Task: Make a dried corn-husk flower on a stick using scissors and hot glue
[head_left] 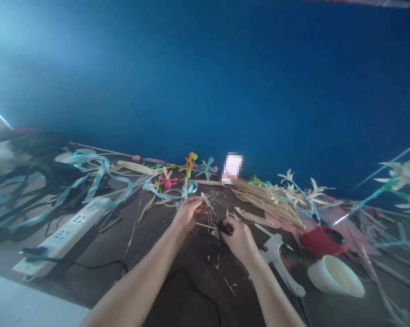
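Blue wall [205,91] behind, dark tabletop [191,281] below it, crowded along the back and both sides. Right hand [237,234]: fingers closed around the dark handles of the scissors [221,226], which sit mid-table, blades angled up and to the left, toward the left hand [188,213]. Left fingers curled near the blade tips; cannot tell whether they are clamped on anything. Pale strip [186,185] upright just beyond them.

Near both hands: small pale scraps [229,284] scattered on the dark surface. Behind: fuzzy orange figure [190,160], pink one [167,178], blue-grey one [208,167], and a pixelated pale patch [232,165].

Left side: white power strip [68,231] with a black plug [36,253] in its near end; light-blue ribbon [101,170] looped beyond it; bundle of thin dark stems [150,236] between strip and left forearm.

Right side: dry tan husks [266,202], pale glue gun [275,254] beside the right forearm, white cup [322,277] tilted, red pot [321,241] just behind it, pale flowers [316,193] on blue stems. Pink sheet [358,231] partly under the clutter.
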The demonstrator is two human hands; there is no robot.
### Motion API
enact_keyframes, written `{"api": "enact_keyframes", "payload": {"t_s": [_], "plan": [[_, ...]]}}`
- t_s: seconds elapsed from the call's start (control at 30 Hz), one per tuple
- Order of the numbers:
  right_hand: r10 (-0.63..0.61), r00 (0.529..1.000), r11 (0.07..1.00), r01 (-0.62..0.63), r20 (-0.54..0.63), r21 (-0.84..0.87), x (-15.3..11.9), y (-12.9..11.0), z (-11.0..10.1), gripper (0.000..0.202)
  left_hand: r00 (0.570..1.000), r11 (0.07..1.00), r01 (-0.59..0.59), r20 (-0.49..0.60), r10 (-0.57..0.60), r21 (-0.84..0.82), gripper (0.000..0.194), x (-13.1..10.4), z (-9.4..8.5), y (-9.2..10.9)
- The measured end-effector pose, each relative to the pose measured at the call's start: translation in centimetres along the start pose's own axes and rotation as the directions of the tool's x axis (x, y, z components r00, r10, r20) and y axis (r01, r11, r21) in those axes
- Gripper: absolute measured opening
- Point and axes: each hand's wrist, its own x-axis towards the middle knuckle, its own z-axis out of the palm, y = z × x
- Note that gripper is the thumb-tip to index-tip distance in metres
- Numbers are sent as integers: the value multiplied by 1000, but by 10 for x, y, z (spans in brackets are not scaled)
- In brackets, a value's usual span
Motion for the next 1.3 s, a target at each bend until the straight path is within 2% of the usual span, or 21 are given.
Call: {"api": "enact_keyframes", "payload": {"t_s": [0.4, 0.63, 0.83, 1.13, 1.3], "plan": [[-8, 999, 996, 3, -50, -85, 0, -1, -1, 26, 999, 1000, -18, -31, 19, 5, 9, -2, 1, 3], [-9, 999, 997, 6, -39, -73, 0, 0, 0, 23, 998, 998, -62, -32, 61, -18, 11, 2, -2, 3], [-1, 999, 998, -1, -35, -62, 0, 2, 1, 26, 999, 999, -46, -16, 46, -8, 10, 2, -2, 3], [-14, 1000, 998, 15, -26, 66, 1, 2, 3, 20, 1000, 999, -27, -12, 27, 22, 9, -1, -1, 4], [-29, 999, 1000, 29, -22, 9, 0, 3, 2, 18, 998, 999, -20, -51, 22, 36, 10, 0, -1, 3]]}}
